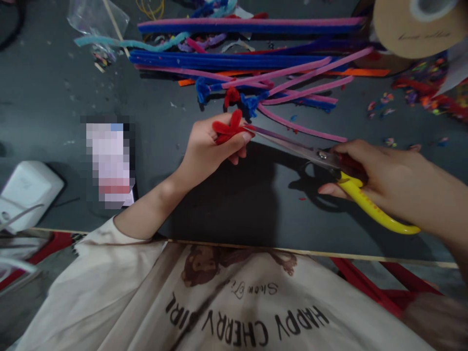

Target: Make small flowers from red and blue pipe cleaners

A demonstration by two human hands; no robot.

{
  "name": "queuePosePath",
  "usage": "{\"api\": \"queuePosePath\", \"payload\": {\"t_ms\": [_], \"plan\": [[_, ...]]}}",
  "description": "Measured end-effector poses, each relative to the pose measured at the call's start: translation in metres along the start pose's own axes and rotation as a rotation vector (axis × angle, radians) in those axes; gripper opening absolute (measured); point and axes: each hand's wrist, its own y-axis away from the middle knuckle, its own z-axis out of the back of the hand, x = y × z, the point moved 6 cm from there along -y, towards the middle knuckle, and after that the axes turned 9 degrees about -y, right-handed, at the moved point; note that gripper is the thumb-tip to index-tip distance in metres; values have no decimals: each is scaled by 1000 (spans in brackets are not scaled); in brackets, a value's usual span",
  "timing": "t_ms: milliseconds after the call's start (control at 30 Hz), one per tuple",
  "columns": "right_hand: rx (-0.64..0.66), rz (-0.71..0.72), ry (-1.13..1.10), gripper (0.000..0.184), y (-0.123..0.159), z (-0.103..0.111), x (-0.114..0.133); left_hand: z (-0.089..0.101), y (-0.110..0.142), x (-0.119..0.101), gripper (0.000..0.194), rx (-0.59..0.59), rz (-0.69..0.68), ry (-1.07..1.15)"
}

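Pinched in my left hand [212, 146] is a red pipe cleaner shape [231, 127] with looped ends. My right hand [387, 180] grips yellow-handled scissors [376, 207], their blades pointing left. The blade tips reach the red fuzzy piece beside my left thumb; whether they cut into it I cannot tell. Just beyond my left hand lie twisted blue pipe cleaner pieces [250, 103] with pink stems, and a small curled red piece [231, 96].
Bundles of blue pipe cleaners [219, 59] and pink ones [307, 92] lie across the back. A cardboard spool [405, 34] stands at the far right near colourful scraps [420, 92]. A phone [111, 165] and a white box-shaped device [31, 190] are on the left.
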Motion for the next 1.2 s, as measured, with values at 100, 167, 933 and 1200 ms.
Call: {"api": "queuePosePath", "payload": {"t_ms": [100,167,933,1200], "plan": [[-7,41,-3,68,0,0,2,0,0,0,10,16,-3,7],[-39,75,17,68,-1,3,5,0,0,0,8,24,0,9],[-84,165,74,65,-1,11,14,-1,1,-4,9,72,-31,-16],[-77,187,104,62,0,13,15,-1,2,-5,12,38,-62,-16]]}}
